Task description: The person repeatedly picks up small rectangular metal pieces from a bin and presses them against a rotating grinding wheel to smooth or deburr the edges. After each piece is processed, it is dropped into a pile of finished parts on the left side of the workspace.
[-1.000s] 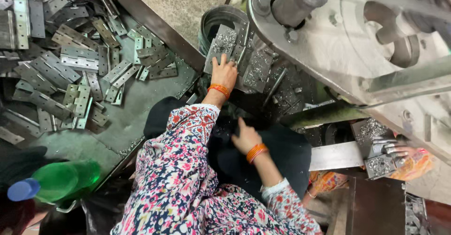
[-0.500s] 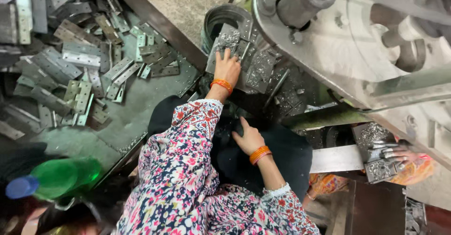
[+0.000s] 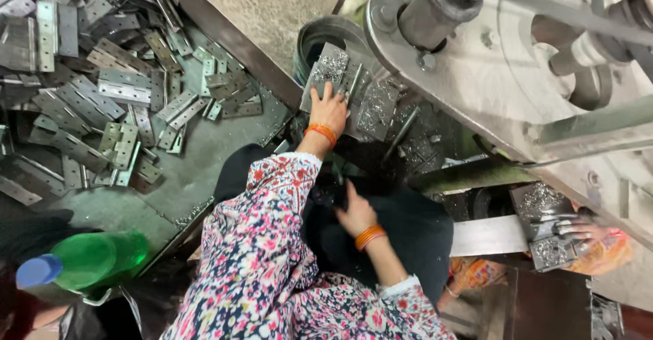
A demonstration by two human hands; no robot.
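My left hand [image 3: 330, 107], with an orange bangle at the wrist, lies flat with fingers spread on a stack of grey metal plates [image 3: 325, 70] dusted with metal shavings, next to a dark round tub [image 3: 320, 34]. My right hand [image 3: 354, 212], also bangled, rests fingers apart on the black cloth [image 3: 415, 234] over my lap. It holds nothing that I can see. Floral sleeves cover both arms.
Many loose metal hinge plates [image 3: 102, 102] lie heaped on the floor at left. A large grey machine wheel [image 3: 490, 61] fills the upper right. Another person's hand [image 3: 578, 231] holds shaving-covered metal pieces at the right. A green bottle with a blue cap [image 3: 88, 262] lies lower left.
My left hand stays on the plate stack. My right hand has slid slightly down on the black cloth. The view has shifted a little.
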